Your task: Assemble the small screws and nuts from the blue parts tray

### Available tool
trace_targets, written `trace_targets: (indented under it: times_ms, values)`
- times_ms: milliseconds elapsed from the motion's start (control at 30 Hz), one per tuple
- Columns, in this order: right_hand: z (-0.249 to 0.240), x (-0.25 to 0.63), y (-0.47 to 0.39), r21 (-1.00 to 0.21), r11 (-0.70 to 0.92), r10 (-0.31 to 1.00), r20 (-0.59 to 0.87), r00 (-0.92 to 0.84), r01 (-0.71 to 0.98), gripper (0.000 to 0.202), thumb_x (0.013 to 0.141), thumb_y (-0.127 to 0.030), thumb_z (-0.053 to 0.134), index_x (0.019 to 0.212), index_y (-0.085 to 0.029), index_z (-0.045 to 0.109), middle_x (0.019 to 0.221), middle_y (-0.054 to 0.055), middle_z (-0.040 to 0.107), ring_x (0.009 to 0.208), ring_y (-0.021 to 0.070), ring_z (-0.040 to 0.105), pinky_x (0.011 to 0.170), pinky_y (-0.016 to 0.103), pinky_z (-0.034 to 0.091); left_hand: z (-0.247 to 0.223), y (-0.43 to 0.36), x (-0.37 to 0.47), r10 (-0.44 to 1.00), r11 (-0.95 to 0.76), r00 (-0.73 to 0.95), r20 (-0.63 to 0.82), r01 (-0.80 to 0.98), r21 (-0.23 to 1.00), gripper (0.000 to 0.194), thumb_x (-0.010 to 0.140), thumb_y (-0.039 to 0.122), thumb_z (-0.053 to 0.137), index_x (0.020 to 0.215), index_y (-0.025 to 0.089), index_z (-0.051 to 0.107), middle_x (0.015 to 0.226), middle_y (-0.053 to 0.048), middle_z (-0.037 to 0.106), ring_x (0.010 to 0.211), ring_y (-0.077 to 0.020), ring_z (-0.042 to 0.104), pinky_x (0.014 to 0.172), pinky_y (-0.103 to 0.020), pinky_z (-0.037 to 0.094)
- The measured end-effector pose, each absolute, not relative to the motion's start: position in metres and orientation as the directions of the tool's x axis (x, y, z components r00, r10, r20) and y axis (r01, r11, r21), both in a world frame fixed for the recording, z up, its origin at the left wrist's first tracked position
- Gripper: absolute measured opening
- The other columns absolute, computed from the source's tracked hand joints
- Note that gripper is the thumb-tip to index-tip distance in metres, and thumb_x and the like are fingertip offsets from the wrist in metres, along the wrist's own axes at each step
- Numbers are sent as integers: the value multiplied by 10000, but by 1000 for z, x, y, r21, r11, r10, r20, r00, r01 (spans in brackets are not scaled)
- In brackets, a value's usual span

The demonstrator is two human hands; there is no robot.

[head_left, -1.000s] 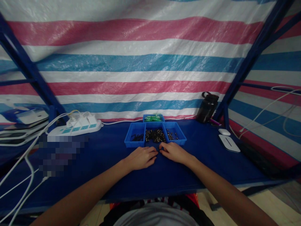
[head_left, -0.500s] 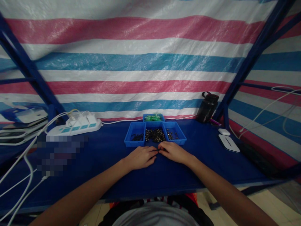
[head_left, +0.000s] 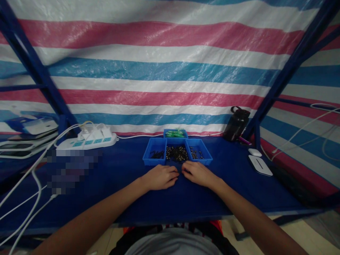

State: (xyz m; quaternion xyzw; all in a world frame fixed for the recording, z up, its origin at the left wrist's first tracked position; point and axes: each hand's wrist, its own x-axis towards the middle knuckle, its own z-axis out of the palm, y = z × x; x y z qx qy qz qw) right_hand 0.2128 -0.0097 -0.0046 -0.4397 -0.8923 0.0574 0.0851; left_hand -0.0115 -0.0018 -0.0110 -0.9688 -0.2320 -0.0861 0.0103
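My left hand (head_left: 162, 177) rests low over the blue tabletop, its fingers bent and closed toward the thumb. Facing it across a small gap, my right hand (head_left: 198, 173) has its fingers curled in a pinch. Anything between the fingertips of either hand is too small or hidden to name. Just beyond the hands stand blue bins: the left bin (head_left: 145, 156) holds thin black pieces (head_left: 157, 154). In the middle one lies a pile of small dark and brassy metal parts (head_left: 177, 153). Several small metallic pieces (head_left: 195, 153) lie in the right bin (head_left: 208, 156).
Behind these, a smaller blue bin (head_left: 165, 131) holds green pieces (head_left: 175, 133). A white power strip (head_left: 92, 142) with plugs and cables lies at the left. On the right are a dark bottle (head_left: 236, 124), a small white case (head_left: 255, 152) and a flat white device (head_left: 260, 165).
My hands, whose fingertips almost met before, are now slightly farther apart, the right one shifted a little right. The whole view has also shifted slightly. The bins look the same.
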Motion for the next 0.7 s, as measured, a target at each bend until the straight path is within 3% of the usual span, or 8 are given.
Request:
trace_targets:
  times_ms: [100,233,400,700]
  values:
    - [-5,214,-8,-155,511,856,2,-517,846,233,933,-344,457,892,-175,613,761,49,662,728,189,630,635,255,368,-12,-1,-12,444,-894,875,195,446,36,286,954,267,416,1173,210,590,1098,-37,624,896,-150,638,769,-239,498]
    - [-6,214,-8,-156,449,891,9,-453,880,283,939,-396,441,1022,-182,607,815,62,686,759,206,649,641,256,360,-14,1,-12,422,-905,881,212,423,42,278,952,266,426,1156,202,603,1093,-36,627,888,-145,641,765,-231,499]
    - [-3,214,-11,-127,504,863,42,-503,854,363,925,-412,465,1191,-184,562,879,94,698,796,234,655,660,268,372,-14,2,-13,416,-908,885,211,419,33,283,961,258,405,1164,195,592,1097,-46,628,905,-149,635,795,-231,492]
    - [-4,214,-8,-283,626,769,71,-635,726,230,944,-313,448,1016,-188,627,826,44,697,738,170,632,642,232,357,-12,1,-13,424,-904,880,213,424,44,281,962,253,401,1173,195,577,1133,-40,611,929,-151,628,803,-235,494]
